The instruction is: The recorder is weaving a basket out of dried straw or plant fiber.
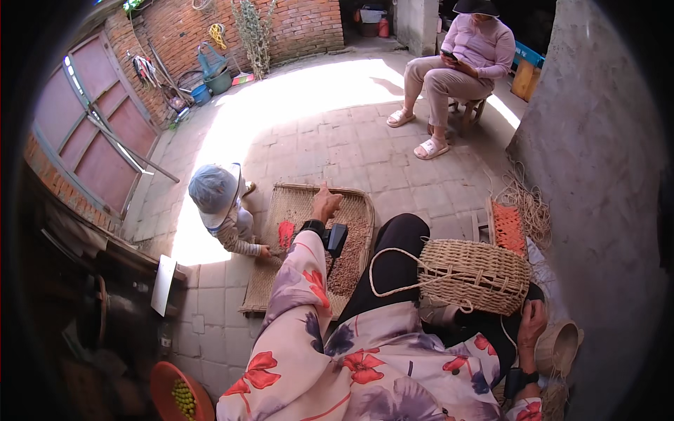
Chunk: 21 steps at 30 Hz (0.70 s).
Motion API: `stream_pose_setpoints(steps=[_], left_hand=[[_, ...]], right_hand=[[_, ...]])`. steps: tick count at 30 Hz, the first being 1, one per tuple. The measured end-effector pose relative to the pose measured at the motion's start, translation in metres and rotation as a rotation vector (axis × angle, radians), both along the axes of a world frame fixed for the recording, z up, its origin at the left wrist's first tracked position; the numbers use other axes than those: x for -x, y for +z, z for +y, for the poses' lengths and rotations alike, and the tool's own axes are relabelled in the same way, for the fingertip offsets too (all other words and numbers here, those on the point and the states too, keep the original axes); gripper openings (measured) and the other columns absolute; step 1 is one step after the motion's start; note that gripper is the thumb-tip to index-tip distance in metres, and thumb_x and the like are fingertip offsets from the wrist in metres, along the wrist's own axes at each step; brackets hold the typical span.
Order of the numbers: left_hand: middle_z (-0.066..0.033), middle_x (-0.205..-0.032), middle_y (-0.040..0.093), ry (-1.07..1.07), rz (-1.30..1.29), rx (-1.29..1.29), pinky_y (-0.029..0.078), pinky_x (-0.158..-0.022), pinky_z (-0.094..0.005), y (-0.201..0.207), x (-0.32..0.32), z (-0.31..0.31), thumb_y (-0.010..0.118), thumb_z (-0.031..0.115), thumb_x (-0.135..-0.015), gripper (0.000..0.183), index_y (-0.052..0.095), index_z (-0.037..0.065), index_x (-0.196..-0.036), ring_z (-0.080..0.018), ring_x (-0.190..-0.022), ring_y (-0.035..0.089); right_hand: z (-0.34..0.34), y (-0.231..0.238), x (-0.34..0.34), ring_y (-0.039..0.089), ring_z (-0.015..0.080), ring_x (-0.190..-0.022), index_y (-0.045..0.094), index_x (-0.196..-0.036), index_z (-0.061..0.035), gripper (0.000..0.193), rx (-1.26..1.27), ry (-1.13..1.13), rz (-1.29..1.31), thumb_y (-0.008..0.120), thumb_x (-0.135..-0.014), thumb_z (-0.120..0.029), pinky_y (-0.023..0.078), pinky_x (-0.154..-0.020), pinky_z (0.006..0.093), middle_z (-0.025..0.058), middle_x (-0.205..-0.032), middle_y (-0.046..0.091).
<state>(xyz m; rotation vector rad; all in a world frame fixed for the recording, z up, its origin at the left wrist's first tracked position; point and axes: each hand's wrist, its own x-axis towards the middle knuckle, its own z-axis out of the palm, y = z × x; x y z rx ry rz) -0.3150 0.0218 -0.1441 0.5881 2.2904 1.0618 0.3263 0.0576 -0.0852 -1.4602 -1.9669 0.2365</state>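
Observation:
My left hand [326,203] reaches over a woven tray [281,200] of small reddish-brown kernels [354,242], index finger stretched toward its far edge. It holds nothing. A strap with a black device [337,238] circles that wrist. Across my right thigh lies a woven straw basket [474,274] on its side, its cord handle [379,256] looped toward my left. By the basket's lower right corner my right hand [532,326] is closed on a thin straw cord; its fingertips are partly hidden. A red piece [286,234] lies in the tray.
A person in a cap [214,193] touches the tray's left edge. Another person [456,70] sits on a stool [472,112] holding a phone. Loose cord [526,210] lies beside the right wall. An orange bowl [160,386] with green fruit stands lower left.

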Motion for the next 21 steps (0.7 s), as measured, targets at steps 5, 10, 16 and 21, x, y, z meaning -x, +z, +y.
stream_pose_setpoints(steps=[5, 10, 16, 21], left_hand=[[-0.0236, -0.097, 0.069, -0.019, 0.035, 0.041, 0.06, -0.059, -0.0411, -0.013, -0.005, 0.0, 0.061, 0.02, -0.079, 0.083, 0.022, 0.009, -0.152, -0.0335, -0.074, 0.071], [-0.025, -0.102, 0.067, -0.021, -0.005, 0.066, 0.06, -0.061, -0.0414, -0.03, -0.001, -0.012, 0.063, 0.019, -0.078, 0.084, 0.023, 0.011, -0.152, -0.0345, -0.078, 0.071], [-0.0219, -0.093, 0.069, -0.01, 0.023, 0.013, 0.06, -0.061, -0.0398, -0.01, -0.004, -0.009, 0.063, 0.02, -0.078, 0.086, 0.021, 0.013, -0.153, -0.0326, -0.07, 0.07], [-0.0197, -0.085, 0.069, 0.007, -0.081, 0.017, 0.058, -0.054, -0.039, -0.07, -0.015, -0.039, 0.065, 0.022, -0.08, 0.073, 0.033, 0.014, -0.145, -0.0308, -0.068, 0.07]], right_hand=[[0.003, -0.002, -0.002, 0.053, 0.0379, -0.074, 0.051, -0.081, -0.0007, 0.016, -0.025, 0.011, -0.016, 0.056, -0.092, -0.011, 0.039, -0.068, 0.0447, 0.0162, -0.077, 0.054], [0.003, -0.003, 0.0, 0.053, 0.0383, -0.073, 0.051, -0.08, -0.0004, 0.017, -0.039, 0.035, -0.009, 0.057, -0.092, -0.012, 0.04, -0.067, 0.0451, 0.0168, -0.076, 0.053], [0.002, -0.002, 0.001, 0.053, 0.0376, -0.071, 0.052, -0.08, -0.0005, 0.018, -0.047, 0.03, -0.005, 0.057, -0.092, -0.013, 0.04, -0.065, 0.0451, 0.0165, -0.075, 0.054], [0.003, -0.006, -0.002, 0.053, 0.035, -0.068, 0.052, -0.081, -0.0006, 0.017, -0.042, 0.02, 0.006, 0.057, -0.093, -0.012, 0.039, -0.064, 0.0434, 0.0151, -0.073, 0.053]])
